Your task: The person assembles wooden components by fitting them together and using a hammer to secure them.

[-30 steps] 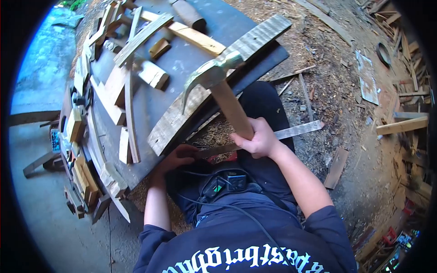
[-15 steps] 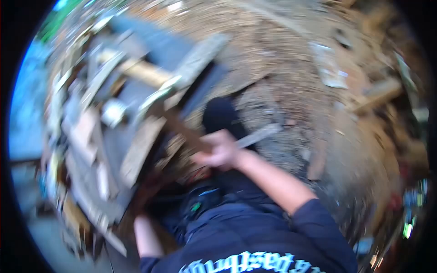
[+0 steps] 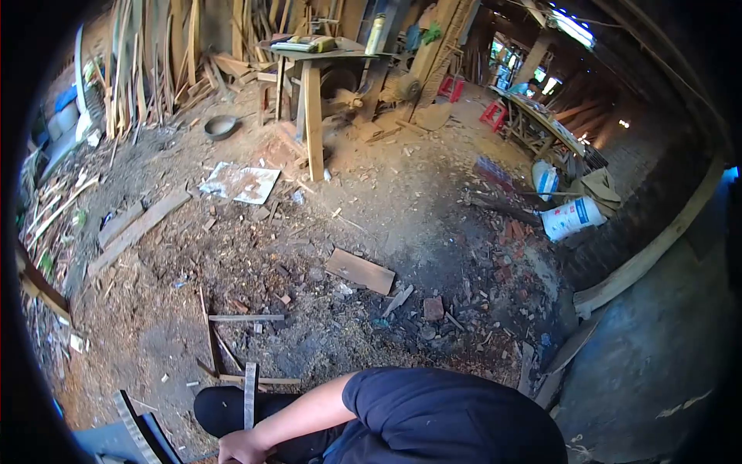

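Note:
My right hand (image 3: 241, 447) is at the bottom edge with its fingers curled and partly cut off by the frame. I cannot tell what it holds. Just above it, a narrow grey strip of wood (image 3: 250, 396) stands over my dark-clothed leg (image 3: 219, 410). To the hand's left, another grey strip (image 3: 137, 429) lies along the edge of a dark, blue-grey surface (image 3: 108, 441) in the lower left corner. My left hand is out of view.
Wood chips and scraps cover the ground, with a brown board (image 3: 360, 271) in the middle. A wooden-legged table (image 3: 313, 124) stands ahead, a round dark pan (image 3: 221, 127) to its left. White sacks (image 3: 572, 219) lie at right, beside a grey wall (image 3: 649, 363).
My view has swung up and to the right, from the wood pile to the wider workshop. My left hand has left view; the brown wooden piece seen in my right hand no longer shows.

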Tool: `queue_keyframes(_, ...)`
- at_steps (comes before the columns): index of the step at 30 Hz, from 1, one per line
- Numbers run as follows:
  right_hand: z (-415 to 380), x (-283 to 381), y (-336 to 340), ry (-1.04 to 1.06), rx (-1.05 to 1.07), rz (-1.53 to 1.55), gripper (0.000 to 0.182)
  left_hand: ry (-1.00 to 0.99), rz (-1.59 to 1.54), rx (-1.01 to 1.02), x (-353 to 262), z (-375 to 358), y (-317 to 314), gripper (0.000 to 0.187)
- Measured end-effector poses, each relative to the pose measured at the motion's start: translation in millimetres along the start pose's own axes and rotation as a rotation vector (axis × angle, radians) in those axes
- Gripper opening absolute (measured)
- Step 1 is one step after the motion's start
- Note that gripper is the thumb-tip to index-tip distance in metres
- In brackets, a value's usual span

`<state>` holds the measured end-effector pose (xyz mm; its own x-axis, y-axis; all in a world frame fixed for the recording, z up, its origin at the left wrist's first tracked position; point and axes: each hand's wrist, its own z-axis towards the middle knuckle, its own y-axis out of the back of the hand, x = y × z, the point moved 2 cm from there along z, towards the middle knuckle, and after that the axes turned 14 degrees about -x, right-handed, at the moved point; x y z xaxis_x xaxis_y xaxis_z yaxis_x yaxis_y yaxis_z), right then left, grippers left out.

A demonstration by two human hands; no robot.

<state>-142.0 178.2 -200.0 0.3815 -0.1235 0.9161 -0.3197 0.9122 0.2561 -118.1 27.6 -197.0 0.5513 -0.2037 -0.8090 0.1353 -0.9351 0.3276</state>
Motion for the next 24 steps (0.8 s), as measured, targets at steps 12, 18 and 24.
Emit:
queue_keyframes(12, -3, 11, 15, -0.009, -0.030, -0.015, 0.034, 0.024, 0.034, 0.001, -12, -1, -11, 0.044)
queue_keyframes(18, -10, 8, 14, 0.209, -0.137, -0.084, 0.029, 0.038, 0.032, -0.005, -12, -1, -14, 0.045)
queue_keyframes(24, -14, 16, 10, 0.314, -0.030, -0.281, 0.032, 0.050, 0.012, -0.007, -15, -2, -15, 0.046)
